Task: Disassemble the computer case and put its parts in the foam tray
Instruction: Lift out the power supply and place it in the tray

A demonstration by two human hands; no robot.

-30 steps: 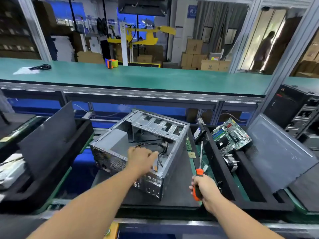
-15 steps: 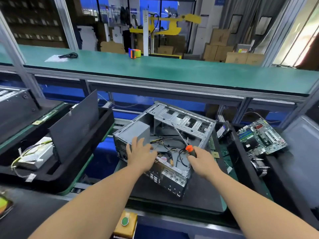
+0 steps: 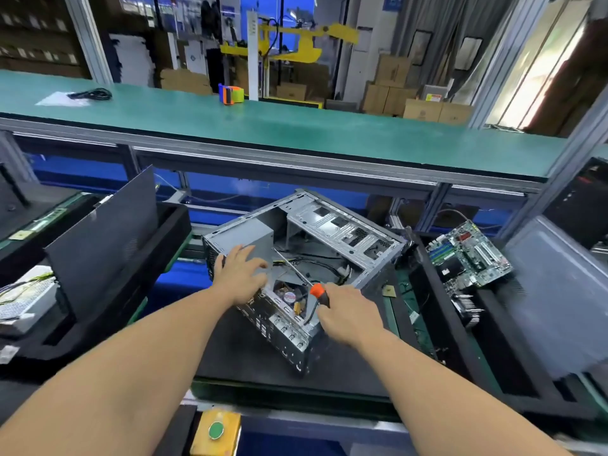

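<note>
An open grey computer case [image 3: 342, 225] lies on its side on a black mat, with black cables and a small fan inside. My left hand [image 3: 240, 274] rests with spread fingers on the grey power supply box [image 3: 245, 235] at the case's left end. My right hand [image 3: 345, 314] grips a screwdriver [image 3: 317, 291] by its orange and black handle, and the shaft points up-left into the case. A green motherboard [image 3: 467, 255] leans in the black foam tray [image 3: 437, 311] on the right.
A black foam tray [image 3: 171, 225] on the left holds an upright dark side panel [image 3: 102, 241] and a white wired part [image 3: 23, 301]. A grey panel [image 3: 552, 291] lies at the right. A green shelf [image 3: 296, 126] runs across above the case. A yellow box with a green button [image 3: 215, 431] sits at the front edge.
My right hand brought the screwdriver from the mat at the right into the case. My left hand slid left from the case's rear edge onto the power supply. The view turned left.
</note>
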